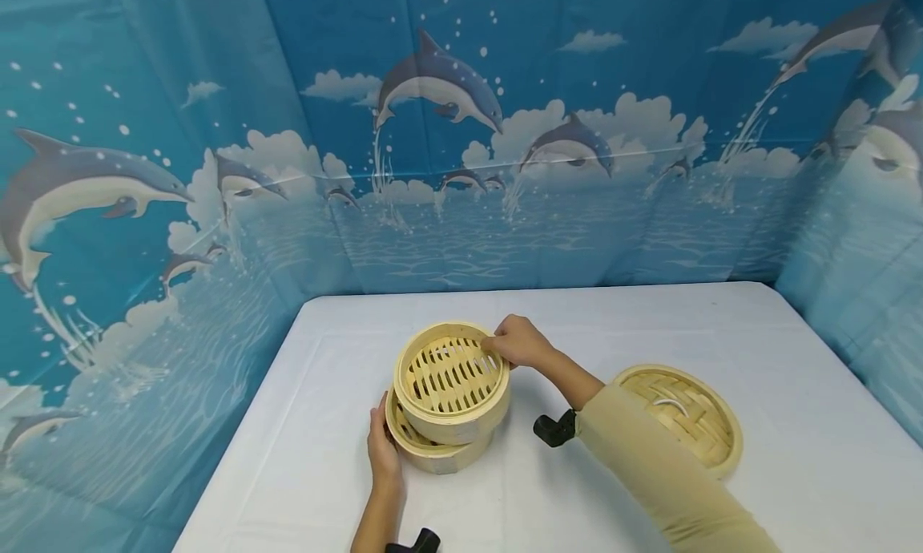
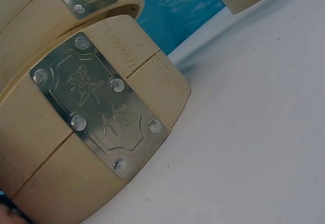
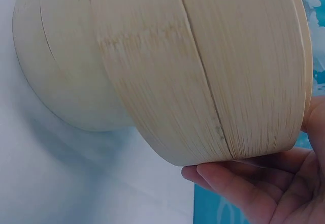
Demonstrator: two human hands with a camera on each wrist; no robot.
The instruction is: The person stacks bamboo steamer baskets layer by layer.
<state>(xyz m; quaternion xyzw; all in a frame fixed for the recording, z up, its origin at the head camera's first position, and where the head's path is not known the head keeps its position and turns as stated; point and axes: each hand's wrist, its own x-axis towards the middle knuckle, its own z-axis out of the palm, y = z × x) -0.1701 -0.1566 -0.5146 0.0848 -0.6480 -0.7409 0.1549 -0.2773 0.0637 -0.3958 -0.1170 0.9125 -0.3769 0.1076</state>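
Note:
The upper bamboo steamer basket [image 1: 453,431], round with a slatted base, is tilted over a second one. My right hand [image 1: 521,342] grips its far right side, thumb at the rim and fingers [image 3: 238,186] beneath in the right wrist view. Below it the lower bamboo steamer basket [image 1: 441,463] sits on the table, partly covered by the upper one. My left hand [image 1: 384,449] holds its left side. In the left wrist view a riveted metal plate [image 2: 101,104] with engraved characters is on the lower basket's wall, and only a bit of that hand shows.
A woven bamboo lid [image 1: 703,425] with a pale handle lies on the white-covered table [image 1: 288,465] at the right, partly behind my right sleeve [image 1: 649,457]. A blue dolphin-print curtain [image 1: 447,240] hangs around the table's back and sides.

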